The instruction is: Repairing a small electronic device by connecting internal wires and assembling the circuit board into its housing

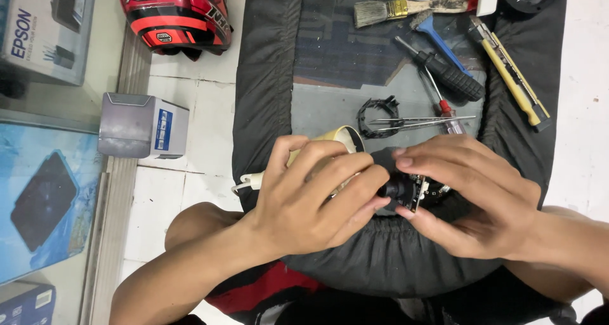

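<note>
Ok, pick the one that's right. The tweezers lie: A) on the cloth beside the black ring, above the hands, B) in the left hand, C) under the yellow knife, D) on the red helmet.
A: the tweezers lie on the dark cloth, tips reaching over the black ring, above both hands, which hold a small black part.
</note>
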